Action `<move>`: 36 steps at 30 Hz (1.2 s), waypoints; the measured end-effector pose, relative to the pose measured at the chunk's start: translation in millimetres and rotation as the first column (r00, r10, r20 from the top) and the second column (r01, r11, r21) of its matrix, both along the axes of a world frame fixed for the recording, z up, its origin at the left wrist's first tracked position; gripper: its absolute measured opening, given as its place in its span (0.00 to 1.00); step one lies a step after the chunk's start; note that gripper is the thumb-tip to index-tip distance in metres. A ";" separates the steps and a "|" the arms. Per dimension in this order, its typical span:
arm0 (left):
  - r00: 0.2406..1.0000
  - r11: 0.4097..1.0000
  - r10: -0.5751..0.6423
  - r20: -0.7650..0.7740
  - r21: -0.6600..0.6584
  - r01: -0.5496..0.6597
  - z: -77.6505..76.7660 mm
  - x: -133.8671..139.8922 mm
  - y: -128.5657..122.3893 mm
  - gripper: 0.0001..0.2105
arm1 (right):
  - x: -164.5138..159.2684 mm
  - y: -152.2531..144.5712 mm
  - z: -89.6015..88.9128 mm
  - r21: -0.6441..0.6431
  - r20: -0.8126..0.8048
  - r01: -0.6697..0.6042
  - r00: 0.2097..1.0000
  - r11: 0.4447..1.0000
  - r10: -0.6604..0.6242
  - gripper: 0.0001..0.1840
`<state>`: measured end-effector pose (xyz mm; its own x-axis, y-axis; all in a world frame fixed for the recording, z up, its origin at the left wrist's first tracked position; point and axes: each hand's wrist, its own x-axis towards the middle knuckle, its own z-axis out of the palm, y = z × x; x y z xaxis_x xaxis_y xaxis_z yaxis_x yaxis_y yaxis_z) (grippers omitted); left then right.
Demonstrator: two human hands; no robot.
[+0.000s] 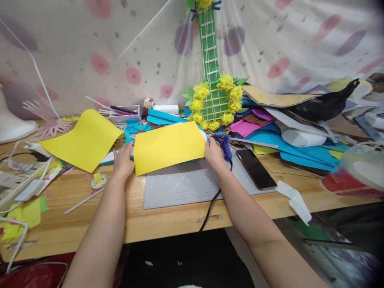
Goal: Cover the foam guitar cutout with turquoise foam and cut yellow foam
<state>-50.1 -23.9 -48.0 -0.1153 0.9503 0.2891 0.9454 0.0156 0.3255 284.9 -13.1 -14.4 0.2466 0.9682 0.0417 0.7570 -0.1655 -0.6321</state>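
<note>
A yellow paper sheet [169, 148] lies raised at a slant over the grey cutting mat [183, 186]. At its left edge is my left hand [123, 162], fingers closed at the paper's border. My right hand [214, 154] grips the sheet's right edge, its fingertips partly hidden. Something white with a blue edge [109, 157] shows beside my left hand, and its extent under the sheet is hidden. Just right of my right hand sits a blue glue gun [223, 145]. Another yellow sheet [82, 140], curled, lies to the left.
Behind the mat stands a green paper guitar [212, 60] with yellow paper flowers. A phone [256, 169] lies on the mat's right side. Coloured paper [297, 148] is heaped at the right, near a clear plastic tub [354, 176]. A power strip [18, 182] and cables crowd the left.
</note>
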 end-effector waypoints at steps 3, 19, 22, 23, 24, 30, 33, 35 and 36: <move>1.000 1.000 0.005 -0.026 0.015 -0.005 9.8 -11.3 -4.5 0.33 | -1.8 -3.8 3.5 0.048 -0.023 -0.020 1.000 0.999 0.021 0.22; 0.990 0.995 0.103 -0.095 0.011 -0.102 8.6 -36.5 -4.6 0.37 | -4.8 4.1 -19.3 0.392 -0.236 -0.117 0.946 0.912 0.222 0.31; 0.991 0.995 0.102 -0.090 0.010 -0.102 6.5 -37.7 -4.8 0.39 | 0.2 7.9 -22.4 0.539 -0.217 -0.106 0.941 0.836 0.260 0.25; 0.992 0.995 0.097 -0.084 0.016 -0.096 6.2 -38.0 -5.1 0.40 | 1.5 9.3 -24.0 0.556 -0.215 -0.090 0.945 0.826 0.247 0.23; 0.993 0.996 0.091 -0.076 0.022 -0.090 5.9 -38.1 -5.6 0.40 | 2.4 10.6 -25.8 0.561 -0.217 -0.067 0.950 0.825 0.224 0.22; 0.995 0.996 0.091 -0.033 0.025 -0.090 4.8 -36.2 -6.9 0.41 | -0.2 13.5 -34.4 0.510 -0.215 0.015 0.970 0.860 0.111 0.18; 0.996 0.996 0.087 -0.035 0.023 -0.086 3.4 -36.2 -6.2 0.40 | -0.9 12.3 -34.8 0.486 -0.177 -0.011 0.978 0.874 0.111 0.17; 0.996 0.996 0.082 -0.040 0.024 -0.081 2.5 -36.6 -5.7 0.40 | -0.3 11.6 -34.6 0.468 -0.159 -0.023 0.981 0.883 0.110 0.17; 0.996 0.996 0.080 -0.041 0.028 -0.079 2.1 -36.7 -5.5 0.40 | 0.1 11.5 -34.5 0.462 -0.154 -0.027 0.982 0.887 0.110 0.16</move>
<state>-86.8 -29.4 -45.9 -0.1773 0.9306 0.3203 0.9543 0.0829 0.2872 285.0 -1.6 -48.9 0.2240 0.8667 0.4456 0.6292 0.2206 -0.7453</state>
